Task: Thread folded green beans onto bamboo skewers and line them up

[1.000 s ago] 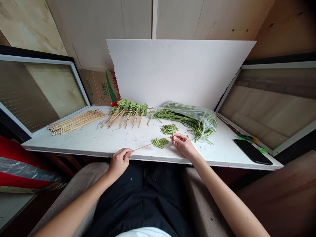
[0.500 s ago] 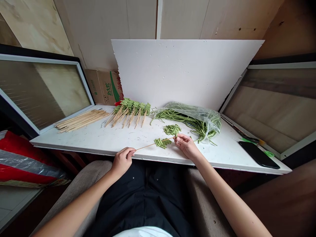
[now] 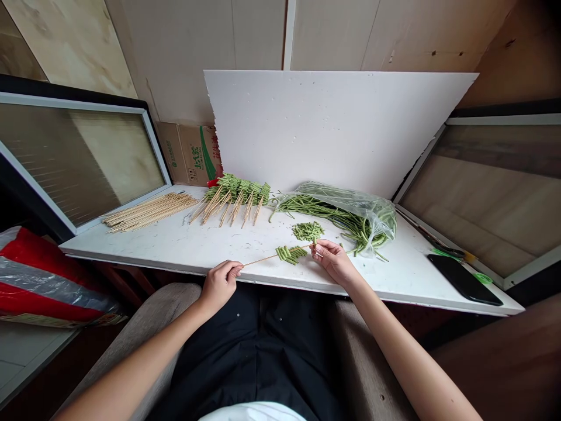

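Note:
My left hand (image 3: 221,283) is closed round the near end of a thin wooden skewer (image 3: 259,260). Short green bean pieces (image 3: 289,254) are threaded side by side along the skewer. At its far tip, my right hand (image 3: 332,257) pinches one more short bean piece (image 3: 314,240). Just behind lies a small heap of cut bean pieces (image 3: 308,230). Long beans in a clear plastic bag (image 3: 346,204) rest farther back to the right. Filled bean skewers (image 3: 239,193) are stacked at the back left, beside a pile of bare skewers (image 3: 149,211).
The white table (image 3: 184,251) has a black phone (image 3: 463,279) and a green ring (image 3: 482,278) at its right end. A white board (image 3: 337,128) leans behind, with a cardboard box (image 3: 188,153) at its left. A red bag (image 3: 48,280) stands left of the table.
The view has shifted slightly, so the table and things on it appear a little farther right. Both hands keep nearly the same hold on the skewer and bean piece.

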Motion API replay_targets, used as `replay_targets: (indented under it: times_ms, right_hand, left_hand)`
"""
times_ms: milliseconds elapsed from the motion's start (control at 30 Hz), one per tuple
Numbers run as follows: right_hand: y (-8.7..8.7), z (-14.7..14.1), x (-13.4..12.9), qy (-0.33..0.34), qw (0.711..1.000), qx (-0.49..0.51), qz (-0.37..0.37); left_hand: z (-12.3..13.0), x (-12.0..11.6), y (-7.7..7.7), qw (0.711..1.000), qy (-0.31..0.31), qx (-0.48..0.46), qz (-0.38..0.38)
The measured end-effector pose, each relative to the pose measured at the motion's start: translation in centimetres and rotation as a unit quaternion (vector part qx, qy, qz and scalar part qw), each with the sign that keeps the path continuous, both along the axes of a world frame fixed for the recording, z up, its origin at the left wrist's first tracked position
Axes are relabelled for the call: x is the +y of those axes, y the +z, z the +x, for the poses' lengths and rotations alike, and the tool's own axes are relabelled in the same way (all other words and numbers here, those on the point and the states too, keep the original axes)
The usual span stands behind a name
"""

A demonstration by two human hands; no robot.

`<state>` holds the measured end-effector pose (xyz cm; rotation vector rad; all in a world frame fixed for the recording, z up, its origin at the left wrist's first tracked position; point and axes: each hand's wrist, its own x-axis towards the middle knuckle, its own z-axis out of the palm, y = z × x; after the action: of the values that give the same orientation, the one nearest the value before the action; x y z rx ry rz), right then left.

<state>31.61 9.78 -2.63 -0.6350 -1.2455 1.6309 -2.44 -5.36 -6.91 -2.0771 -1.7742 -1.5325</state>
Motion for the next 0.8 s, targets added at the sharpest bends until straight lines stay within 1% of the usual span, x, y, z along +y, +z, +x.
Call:
replay_targets:
  times_ms: [200, 567, 800]
  right_hand:
    - [0.23, -0.03, -0.10, -0.005, 1.000, -0.021, 0.014]
    - [0.04, 0.02, 0.03, -0.005, 1.000, -0.005, 0.013]
    - [0.33, 0.01, -0.19, 0.004, 1.000, -0.016, 0.025]
  left_hand:
    - [0.07, -0.05, 0.13, 1.000, 0.001, -0.003, 0.000]
    - [-0.03, 0.01, 0.09, 1.000, 0.001, -0.004, -0.001]
    - [-0.06, -0.02, 0.06, 1.000, -0.001, -0.005, -0.002]
